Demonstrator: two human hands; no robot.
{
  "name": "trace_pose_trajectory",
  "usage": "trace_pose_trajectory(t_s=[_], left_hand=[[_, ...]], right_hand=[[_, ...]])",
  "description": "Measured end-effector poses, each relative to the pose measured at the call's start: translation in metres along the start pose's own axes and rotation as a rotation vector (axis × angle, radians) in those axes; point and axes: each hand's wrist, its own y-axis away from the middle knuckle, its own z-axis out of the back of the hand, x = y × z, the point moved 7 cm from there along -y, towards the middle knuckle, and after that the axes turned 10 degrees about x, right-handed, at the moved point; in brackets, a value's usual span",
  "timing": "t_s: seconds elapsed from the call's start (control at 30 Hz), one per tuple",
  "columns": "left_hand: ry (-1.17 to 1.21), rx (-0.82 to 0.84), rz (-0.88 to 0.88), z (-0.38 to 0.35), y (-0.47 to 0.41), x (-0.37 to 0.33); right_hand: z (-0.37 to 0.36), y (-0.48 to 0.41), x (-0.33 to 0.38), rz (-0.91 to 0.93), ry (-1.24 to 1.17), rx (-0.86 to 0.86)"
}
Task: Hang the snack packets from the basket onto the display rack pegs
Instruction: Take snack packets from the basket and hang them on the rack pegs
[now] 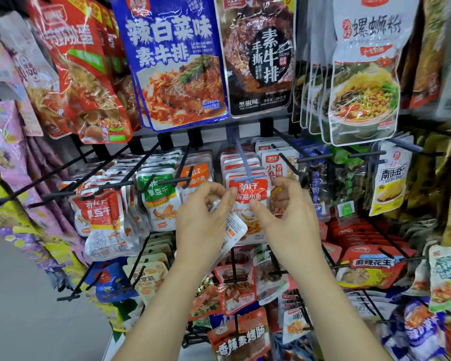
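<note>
Now | left hand (pixel 203 220) grips white packet (pixel 235 227) | right hand (pixel 289 217) curled, grip unclear | red packet (pixel 248 192) reads 深海小鱼

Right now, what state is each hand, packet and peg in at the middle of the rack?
left hand, pinching the white packet
white packet, tilted, not yet on a peg
red packet, hanging frontmost on the blue peg
blue peg, carrying a row of packets
right hand, fingers curled beside the red packet; grip unclear

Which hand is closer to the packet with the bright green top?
Left. The left hand is just right of the green-topped packet; the right hand is farther right, over by the red packet.
</note>
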Motion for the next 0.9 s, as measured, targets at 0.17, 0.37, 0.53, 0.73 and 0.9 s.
trace_pose_trajectory(t_s=[0.17, 0.37, 0.53, 0.73, 0.9], left_hand=[[-0.069, -0.133, -0.155, 0.015, 0.027, -0.009], [-0.179, -0.205, -0.751, 0.014, 0.078, -0.070], [-0.162, 0.109, -0.952, -0.004, 0.117, -0.087], [0.145, -0.142, -0.330, 0.022, 0.112, -0.029], [0.498, -0.145, 0.027, 0.022, 0.094, -0.004]], right_hand=[[0.031, 0.025, 0.017, 0.084, -0.022, -0.071], [-0.030, 0.077, 0.003, -0.336, -0.467, 0.914], [-0.046, 0.076, 0.006, -0.152, -0.916, 0.824], [-0.013, 0.060, 0.020, -0.018, -0.959, 0.480], [-0.014, 0.065, 0.022, -0.036, -0.819, 0.391]])
